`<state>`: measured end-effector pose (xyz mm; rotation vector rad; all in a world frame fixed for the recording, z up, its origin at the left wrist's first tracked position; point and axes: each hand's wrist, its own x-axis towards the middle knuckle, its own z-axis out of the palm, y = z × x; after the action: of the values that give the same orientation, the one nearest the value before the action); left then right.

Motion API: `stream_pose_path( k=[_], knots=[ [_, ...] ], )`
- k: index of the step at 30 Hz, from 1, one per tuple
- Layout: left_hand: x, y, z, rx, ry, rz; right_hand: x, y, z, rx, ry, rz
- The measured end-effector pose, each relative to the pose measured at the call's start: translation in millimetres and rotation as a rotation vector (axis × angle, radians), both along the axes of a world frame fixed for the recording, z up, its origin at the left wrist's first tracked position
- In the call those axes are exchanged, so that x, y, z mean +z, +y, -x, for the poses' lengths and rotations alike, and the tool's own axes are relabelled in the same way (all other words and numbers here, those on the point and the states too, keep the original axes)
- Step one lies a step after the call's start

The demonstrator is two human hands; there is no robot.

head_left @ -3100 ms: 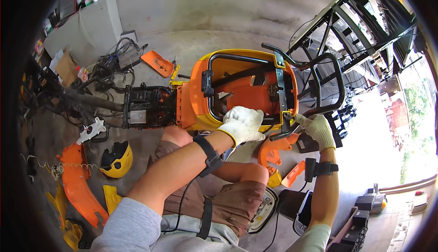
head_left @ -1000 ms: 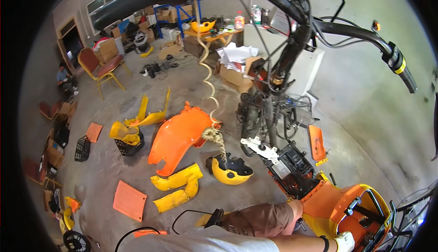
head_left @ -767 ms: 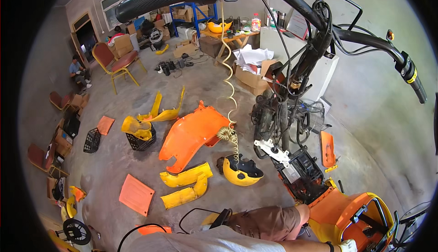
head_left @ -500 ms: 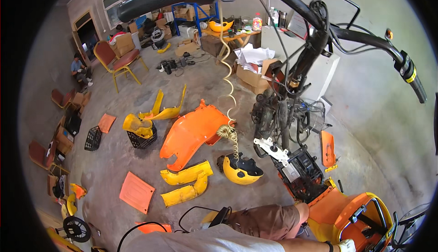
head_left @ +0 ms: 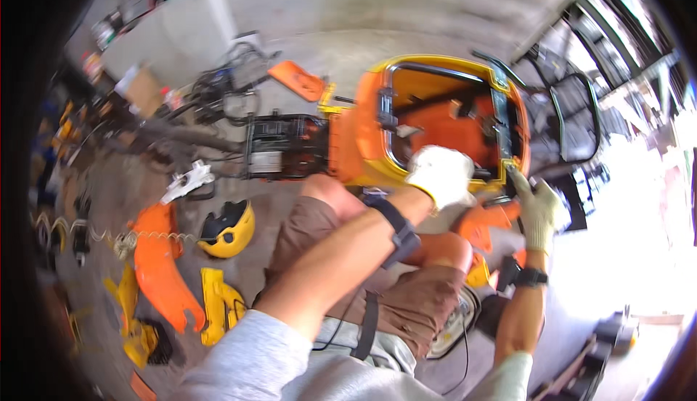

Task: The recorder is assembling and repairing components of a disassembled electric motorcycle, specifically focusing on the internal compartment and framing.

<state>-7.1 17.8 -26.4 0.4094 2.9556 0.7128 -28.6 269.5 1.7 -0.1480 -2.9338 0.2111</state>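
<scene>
My left hand (head_left: 441, 174), in a white glove, rests at the near rim of the orange and yellow scooter body (head_left: 374, 150). Its fingers are smeared by motion, so I cannot tell what they grip. My right hand (head_left: 539, 209), also gloved, is at the near right corner of the same body, with a finger stretched toward the yellow corner and nothing visible held. A black frame (head_left: 443, 67) borders the body's opening, and its orange interior shows. Just below the hands lies an orange panel piece (head_left: 485, 223).
A black rack (head_left: 577, 118) stands beyond the body's right end. Left of it lie a yellow helmet (head_left: 236, 230), a long orange panel (head_left: 161, 270) and yellow panels (head_left: 213, 307) on the floor. An orange strip (head_left: 296, 80) is by the wall.
The view has swung to the right, toward the scooter body. Only one gloved hand showed at the lower edge before; both are now in view at the opening. The handlebar has left the picture.
</scene>
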Motion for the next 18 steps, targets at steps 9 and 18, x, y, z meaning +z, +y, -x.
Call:
stream_pose_path(
  k=[9, 18],
  knots=[
    [25, 3, 2, -0.023, -0.248, 0.127, 12, -3, -3, -0.005, -0.055, 0.008],
    [19, 3, 1, -0.035, -0.203, 0.112, 21, 1, 1, 0.152, -0.020, -0.036]
  ],
)
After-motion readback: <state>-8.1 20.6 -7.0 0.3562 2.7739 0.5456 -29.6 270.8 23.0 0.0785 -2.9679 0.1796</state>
